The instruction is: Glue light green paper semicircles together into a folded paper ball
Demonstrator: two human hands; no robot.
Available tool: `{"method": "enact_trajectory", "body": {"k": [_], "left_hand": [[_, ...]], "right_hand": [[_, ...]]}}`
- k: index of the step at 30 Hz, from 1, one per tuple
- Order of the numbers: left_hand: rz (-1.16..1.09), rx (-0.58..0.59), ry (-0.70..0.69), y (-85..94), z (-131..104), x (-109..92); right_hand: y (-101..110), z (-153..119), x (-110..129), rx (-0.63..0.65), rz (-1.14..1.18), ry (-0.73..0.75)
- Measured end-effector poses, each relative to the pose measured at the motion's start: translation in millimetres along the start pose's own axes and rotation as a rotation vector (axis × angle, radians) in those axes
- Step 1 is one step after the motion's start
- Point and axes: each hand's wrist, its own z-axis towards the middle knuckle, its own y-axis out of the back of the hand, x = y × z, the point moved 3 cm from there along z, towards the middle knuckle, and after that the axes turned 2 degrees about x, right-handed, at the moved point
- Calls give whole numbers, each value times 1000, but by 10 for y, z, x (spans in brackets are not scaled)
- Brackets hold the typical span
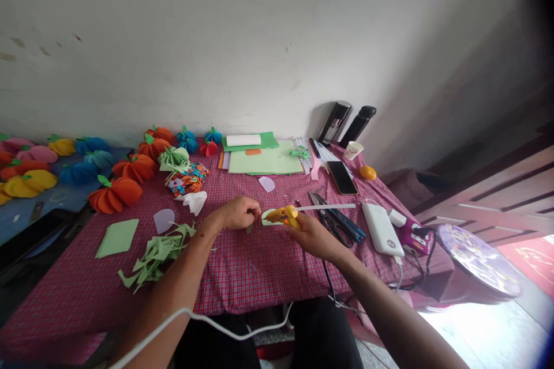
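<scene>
My right hand (pixel 315 234) is wrapped round a yellow hot glue gun (pixel 283 215), with a long whitish glue stick (pixel 329 206) sticking out of its back. The nozzle points left, over a pale green paper piece (pixel 265 221) lying on the cloth. Just left of that piece is my left hand (pixel 241 213), its fingers curled together. What they hold, if anything, is hidden. Below those fingertips shows a small dull scrap (pixel 250 229). Right of the glue gun lie black-handled scissors (pixel 335 228) and a dark blue tool (pixel 350 225).
Paper pumpkins (pixel 115 195) line the left side. Green paper strips (pixel 162 256) lie by my left forearm. Green sheets (pixel 264 161) are stacked at the back. A phone (pixel 343 177), power bank (pixel 383 229), paper cup (pixel 353 150) and orange fruit (pixel 367 172) are on the right. A white cable (pixel 234 334) crosses in front.
</scene>
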Motion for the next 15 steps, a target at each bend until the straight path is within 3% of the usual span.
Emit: {"method": "enact_trajectory", "body": {"k": [15], "left_hand": [[63,41,23,-60,17,20]], "right_hand": [[57,77,-165,-73,-66,-83]]}}
